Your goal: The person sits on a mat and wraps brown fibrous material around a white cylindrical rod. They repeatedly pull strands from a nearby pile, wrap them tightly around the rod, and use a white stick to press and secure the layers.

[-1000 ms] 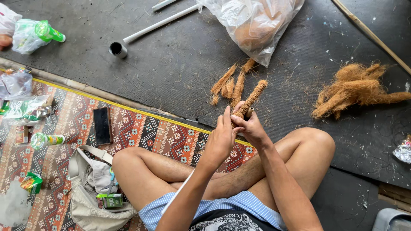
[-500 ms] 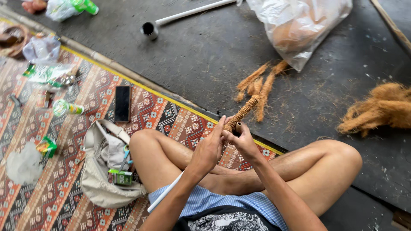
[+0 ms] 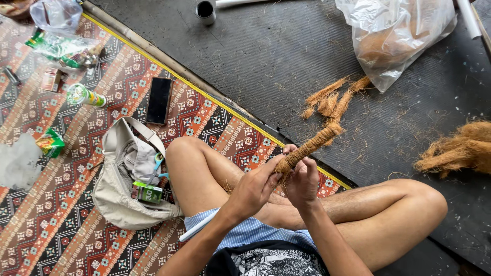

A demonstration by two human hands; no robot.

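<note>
While the bound coir stick (image 3: 308,148) points up and to the right from the person's lap, both hands meet at its near end, just above the crossed legs. Compared with a second ago, the stick sits lower and closer to the body, no longer overlapping the pile on the floor, and the hands have slid down to its frayed base. That suggests the work has moved from the wrapped shaft to the loose end, where strands hang free. The left hand (image 3: 254,188) has thumb and fingers pinched together on the fibres at the base; the right hand (image 3: 302,182) is wrapped closed around the stick just beside it, the two hands touching.

Farther off, beyond the stick's tip, a few finished coir sticks (image 3: 331,98) lie on the dark floor mat (image 3: 255,61), and a clear plastic bag (image 3: 396,36) with more fibre rests far right. A clump of loose coir (image 3: 460,148) lies at the right edge. To the left, on the patterned rug (image 3: 61,204), sit a beige bag (image 3: 123,189) with blue-handled scissors (image 3: 158,166), a black phone (image 3: 159,100) and a green can (image 3: 84,95). A metal pipe (image 3: 206,10) lies at the far edge.
</note>
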